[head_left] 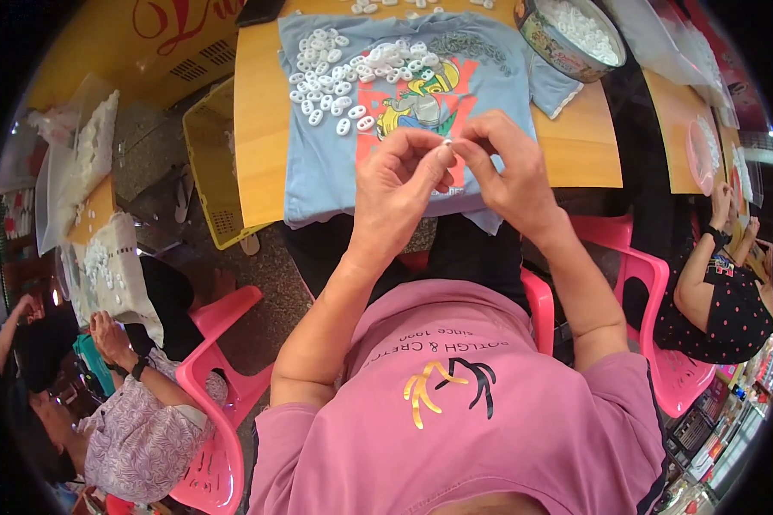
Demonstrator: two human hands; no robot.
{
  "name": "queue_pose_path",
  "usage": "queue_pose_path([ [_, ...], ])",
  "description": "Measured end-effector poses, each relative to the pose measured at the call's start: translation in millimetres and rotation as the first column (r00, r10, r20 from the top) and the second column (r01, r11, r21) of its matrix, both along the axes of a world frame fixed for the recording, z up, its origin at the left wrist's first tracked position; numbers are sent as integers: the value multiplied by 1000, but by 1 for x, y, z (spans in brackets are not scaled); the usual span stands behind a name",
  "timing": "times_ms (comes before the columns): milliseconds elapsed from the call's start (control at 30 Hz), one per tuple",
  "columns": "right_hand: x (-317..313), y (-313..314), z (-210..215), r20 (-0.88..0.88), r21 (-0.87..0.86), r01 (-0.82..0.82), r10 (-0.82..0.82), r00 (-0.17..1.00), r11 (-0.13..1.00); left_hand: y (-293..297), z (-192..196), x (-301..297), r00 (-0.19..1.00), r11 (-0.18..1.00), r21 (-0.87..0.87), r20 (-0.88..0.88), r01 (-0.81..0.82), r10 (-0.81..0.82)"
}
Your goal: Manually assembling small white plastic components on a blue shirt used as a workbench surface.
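Note:
My left hand [401, 178] and my right hand [508, 163] meet over the near part of a blue printed T-shirt [318, 172] spread on the table. Thumb and fingertips of both are pinched together around a tiny pale piece [447, 142], mostly hidden by the fingers; its kind cannot be made out. Beyond my left hand lies a loose heap of white oval plastic pieces [322, 84], each with two holes. Small grey metal-looking parts [468, 47] are piled on the cloth farther off, beyond my hands.
A round decorated tin [532, 39] full of white pieces stands at the far right of the wooden table [262, 129]. Left of the table is a yellow plastic crate [206, 163]. People on pink chairs [219, 403] work at tables on both sides. A dark flat object [259, 10] lies at the far left corner.

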State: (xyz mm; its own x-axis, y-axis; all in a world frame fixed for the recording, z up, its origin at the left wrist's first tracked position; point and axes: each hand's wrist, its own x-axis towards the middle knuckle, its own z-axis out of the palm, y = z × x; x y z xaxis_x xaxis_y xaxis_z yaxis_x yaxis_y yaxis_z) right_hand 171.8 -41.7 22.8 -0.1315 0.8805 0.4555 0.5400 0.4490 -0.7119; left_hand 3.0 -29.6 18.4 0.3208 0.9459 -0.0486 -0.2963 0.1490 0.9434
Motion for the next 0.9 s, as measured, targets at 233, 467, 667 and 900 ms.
queue_pose_path([
  [233, 13, -13, 24, 220, 87, -226, 203, 954, 970, -17, 8, -8, 993, 992, -57, 38, 117, -115],
  [467, 2, -21, 0, 68, 64, -231, 227, 972, 971, -26, 4, -11, 996, 998, 15, -59, 63, -62],
  [667, -3, -12, 3, 53, 6, -223, 223, 973, 975, -20, -1, -24, 997, 995, -69, -17, 70, -71],
  [900, -4, -18, 4, 134, -7, -347, 344, 929, 938, -29, -3, -36, 991, 980, -146, 17, 136, -135],
])
